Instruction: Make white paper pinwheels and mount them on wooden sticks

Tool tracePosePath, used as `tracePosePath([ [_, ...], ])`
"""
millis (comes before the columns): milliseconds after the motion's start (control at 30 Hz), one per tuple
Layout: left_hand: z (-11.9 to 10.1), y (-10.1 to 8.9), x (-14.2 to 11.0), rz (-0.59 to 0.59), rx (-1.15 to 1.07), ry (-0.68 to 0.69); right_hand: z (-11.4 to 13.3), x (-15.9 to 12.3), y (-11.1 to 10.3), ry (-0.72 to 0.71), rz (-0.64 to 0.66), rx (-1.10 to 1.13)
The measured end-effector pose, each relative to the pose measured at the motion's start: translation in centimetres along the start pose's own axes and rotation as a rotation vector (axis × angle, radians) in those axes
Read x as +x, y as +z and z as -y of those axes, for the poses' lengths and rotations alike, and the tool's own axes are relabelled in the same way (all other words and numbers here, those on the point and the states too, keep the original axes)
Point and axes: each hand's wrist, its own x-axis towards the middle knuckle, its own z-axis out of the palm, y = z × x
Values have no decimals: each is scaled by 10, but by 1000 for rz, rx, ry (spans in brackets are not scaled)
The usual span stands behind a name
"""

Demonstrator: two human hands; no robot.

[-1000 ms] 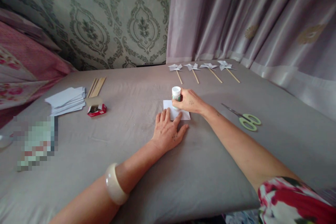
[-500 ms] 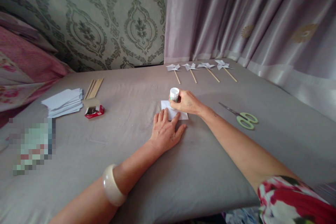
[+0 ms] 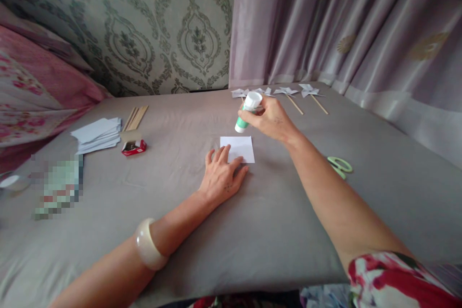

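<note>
A white piece of paper (image 3: 241, 147) lies flat in the middle of the cloth-covered surface (image 3: 173, 250). My left hand (image 3: 224, 171) rests with spread fingers on its left and near edges. Above the far side of the paper, my right hand (image 3: 270, 116) grips a green and white glue stick (image 3: 246, 114), which is tilted and clear of the sheet. The broad white end of the glue stick points up, the narrower white end down. Behind it stand paper pinwheels (image 3: 308, 90) on wooden sticks, partly covered by my right hand.
To the left lie a stack of white paper (image 3: 97, 135), several wooden sticks (image 3: 135, 118) and an open red box (image 3: 134, 147) with small dark items. Green-handled scissors (image 3: 340, 166) are half hidden behind my right forearm. A blurred-out pale green item (image 3: 61, 185) lies at left.
My right hand has lifted the glue stick up off the paper and tilted it. My left hand stays spread on the paper. The view has shifted slightly.
</note>
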Motion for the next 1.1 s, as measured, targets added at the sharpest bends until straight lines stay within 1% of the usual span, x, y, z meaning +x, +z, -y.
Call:
tracePosePath([
  [67,4,-5,2,-174,-98,-44,12,-1,0,7,-47,171],
  [167,13,-20,10,-424,-372,-187,28,-4,4,61,-98,485],
  [233,15,-34,19,-519,-572,-226,35,-5,7,111,-92,648],
  [300,12,-50,31,-562,-745,-237,41,-7,9,156,-46,745],
  [367,3,-64,43,-583,-887,-192,46,-8,9,193,9,799],
  [433,-9,-73,54,-594,-970,-145,50,-10,10,222,59,836],
  [567,-28,-80,65,-641,-1067,-120,56,-15,16,300,173,909],
  [667,-28,-81,64,-622,-1110,-142,57,-19,19,384,333,889],
  [733,-19,-85,60,-618,-1087,-172,56,-21,18,443,422,807],
  [767,-12,-88,57,-629,-1062,-184,55,-22,16,471,435,761],
  [867,16,-102,45,-692,-976,-212,47,-23,6,517,352,668],
  [967,50,-119,31,-746,-903,-297,31,-26,-3,558,292,596],
  [1100,91,-135,13,-802,-829,-394,7,-39,-2,565,260,426],
])
